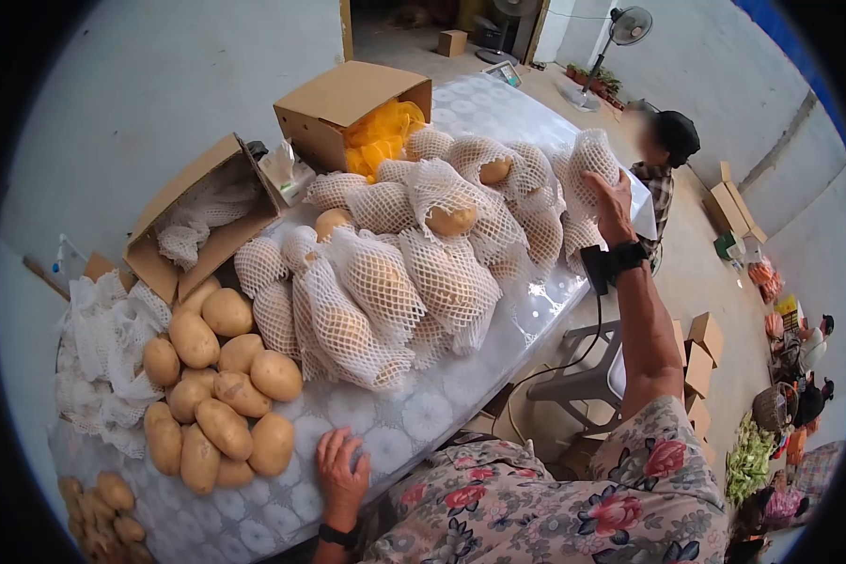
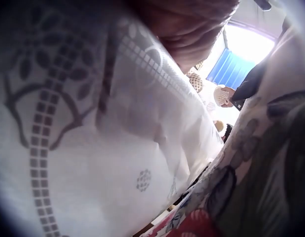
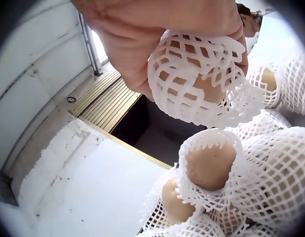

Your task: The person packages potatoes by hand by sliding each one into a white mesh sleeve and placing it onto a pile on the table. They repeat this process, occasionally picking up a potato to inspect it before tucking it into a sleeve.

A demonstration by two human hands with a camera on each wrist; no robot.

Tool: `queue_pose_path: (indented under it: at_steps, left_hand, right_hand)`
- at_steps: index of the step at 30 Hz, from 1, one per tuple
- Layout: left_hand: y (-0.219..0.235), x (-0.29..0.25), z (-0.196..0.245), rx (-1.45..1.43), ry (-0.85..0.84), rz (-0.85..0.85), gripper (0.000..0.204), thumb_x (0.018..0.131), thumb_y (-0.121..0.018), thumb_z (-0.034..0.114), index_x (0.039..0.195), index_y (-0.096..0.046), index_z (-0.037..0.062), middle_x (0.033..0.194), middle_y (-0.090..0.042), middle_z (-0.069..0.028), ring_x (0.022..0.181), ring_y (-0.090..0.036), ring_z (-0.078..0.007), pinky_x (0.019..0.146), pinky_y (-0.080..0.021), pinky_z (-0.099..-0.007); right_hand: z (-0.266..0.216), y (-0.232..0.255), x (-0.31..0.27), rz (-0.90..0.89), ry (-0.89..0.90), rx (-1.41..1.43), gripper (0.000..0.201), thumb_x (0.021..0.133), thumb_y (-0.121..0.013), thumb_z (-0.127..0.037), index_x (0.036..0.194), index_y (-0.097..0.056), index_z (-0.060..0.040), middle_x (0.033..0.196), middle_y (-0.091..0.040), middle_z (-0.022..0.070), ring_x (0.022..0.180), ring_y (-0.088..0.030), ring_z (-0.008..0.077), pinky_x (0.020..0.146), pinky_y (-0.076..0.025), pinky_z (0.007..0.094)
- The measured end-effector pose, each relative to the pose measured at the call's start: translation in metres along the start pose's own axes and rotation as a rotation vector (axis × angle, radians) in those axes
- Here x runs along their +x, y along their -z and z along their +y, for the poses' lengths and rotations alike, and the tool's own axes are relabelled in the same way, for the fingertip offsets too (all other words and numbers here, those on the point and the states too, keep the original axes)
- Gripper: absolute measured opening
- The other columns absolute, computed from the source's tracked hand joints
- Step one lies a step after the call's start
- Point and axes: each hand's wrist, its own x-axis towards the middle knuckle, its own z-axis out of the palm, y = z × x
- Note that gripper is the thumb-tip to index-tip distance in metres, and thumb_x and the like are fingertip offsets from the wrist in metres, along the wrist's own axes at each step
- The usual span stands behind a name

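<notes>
My right hand [image 1: 613,207] grips a potato in a white foam net [image 1: 592,169] at the far right end of the pile. In the right wrist view, my fingers [image 3: 137,64] curl round that netted potato [image 3: 202,81], above other netted ones [image 3: 212,168]. The pile of netted potatoes [image 1: 376,282] covers the middle of the table [image 1: 348,423]. My left hand [image 1: 343,475] rests on the near table edge, fingers loosely bent, beside the bare potatoes [image 1: 224,428]. In the left wrist view, part of the left hand [image 2: 192,29] shows over the patterned cloth [image 2: 132,133].
Empty foam nets [image 1: 108,357] lie at the left, some in an open carton [image 1: 240,240]. Another carton [image 1: 348,94] holds orange netting [image 1: 381,136]. A grey stool [image 1: 583,376] stands beside the table. A person in a dark cap [image 1: 675,141] is past the far right end.
</notes>
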Motion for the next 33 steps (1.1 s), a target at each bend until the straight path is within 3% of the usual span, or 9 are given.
queue_pose_path:
  at_steps: [2,6,9,17,24,33]
  left_hand:
    - [-0.001,0.000,0.001,0.011,0.013,0.001,0.026,0.069,-0.065,0.005,0.095,-0.060,0.0051,0.113,-0.057,-0.0122,0.110,-0.049,-0.0351,0.096,-0.038,-0.0451]
    - [-0.001,0.000,0.003,0.030,0.038,-0.003,0.024,0.069,-0.064,0.005,0.093,-0.061,0.0051,0.111,-0.058,-0.0117,0.109,-0.049,-0.0346,0.096,-0.038,-0.0441]
    - [-0.001,0.003,0.005,0.036,0.052,-0.003,0.024,0.069,-0.064,0.004,0.093,-0.061,0.0053,0.110,-0.058,-0.0114,0.109,-0.050,-0.0343,0.095,-0.039,-0.0435]
    - [-0.001,0.007,0.007,0.045,0.075,0.016,0.021,0.070,-0.062,0.002,0.091,-0.061,0.0057,0.106,-0.060,-0.0099,0.106,-0.053,-0.0328,0.093,-0.041,-0.0424]
    - [-0.001,0.008,0.009,0.072,0.093,0.015,0.021,0.069,-0.061,0.000,0.089,-0.060,0.0057,0.104,-0.060,-0.0105,0.105,-0.053,-0.0331,0.092,-0.042,-0.0422]
    - [-0.001,0.010,0.009,0.086,0.112,0.003,0.021,0.067,-0.063,0.002,0.087,-0.059,0.0063,0.104,-0.060,-0.0103,0.105,-0.053,-0.0328,0.091,-0.042,-0.0423]
  right_hand:
    - [0.015,-0.001,0.025,0.008,-0.002,-0.003,0.082,0.068,-0.075,-0.018,0.132,-0.030,0.0067,0.111,-0.057,0.0169,0.094,-0.060,0.0257,0.081,-0.051,0.0334]
    - [0.018,-0.011,0.063,0.079,0.147,-0.486,0.090,0.061,-0.075,-0.032,0.133,-0.035,0.0034,0.115,-0.058,0.0215,0.099,-0.061,0.0297,0.087,-0.048,0.0344]
    - [0.014,-0.026,0.087,0.014,0.165,-0.660,0.088,0.059,-0.073,-0.032,0.132,-0.038,0.0026,0.111,-0.060,0.0235,0.099,-0.062,0.0333,0.088,-0.048,0.0353]
    - [0.021,-0.052,0.109,-0.047,0.197,-0.855,0.086,0.058,-0.072,-0.028,0.131,-0.039,0.0034,0.113,-0.059,0.0255,0.104,-0.060,0.0358,0.091,-0.046,0.0371]
    - [0.031,-0.066,0.138,-0.184,0.230,-1.132,0.084,0.059,-0.074,-0.031,0.134,-0.040,-0.0117,0.116,-0.057,0.0231,0.109,-0.056,0.0387,0.094,-0.045,0.0412]
    - [0.056,-0.071,0.172,-0.303,0.201,-1.229,0.087,0.059,-0.075,-0.039,0.134,-0.040,-0.0138,0.119,-0.057,0.0212,0.112,-0.055,0.0356,0.096,-0.043,0.0412]
